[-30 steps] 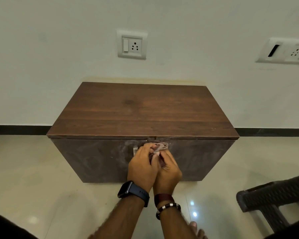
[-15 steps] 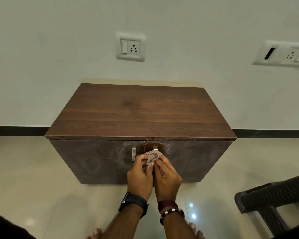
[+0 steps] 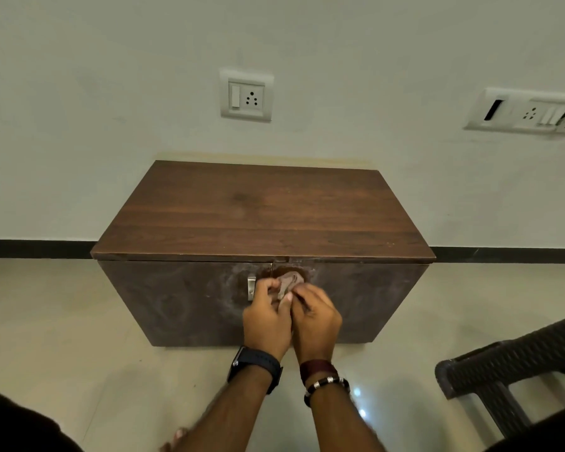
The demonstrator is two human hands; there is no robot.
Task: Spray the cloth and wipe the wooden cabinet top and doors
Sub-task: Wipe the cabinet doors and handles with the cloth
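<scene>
Between my two hands, the cloth (image 3: 287, 283) is bunched into a small wad, the left hand (image 3: 267, 316) and right hand (image 3: 315, 318) both closed round it in a narrow grip, pressing it against the cabinet front near the seam where the doors (image 3: 190, 298) meet. I judge the main risk is that so small a wad covers little and only smears the pale, dusty film across the dark, matt door faces; a knuckle could also catch on the metal handle (image 3: 251, 288) just beside my left fingers. The wooden top (image 3: 265, 213) is smooth, flat, brown and grained, overhanging the doors slightly. I see no spray bottle. A woven dark chair (image 3: 516, 363) stands on the glossy floor (image 3: 46, 321) to my right.
</scene>
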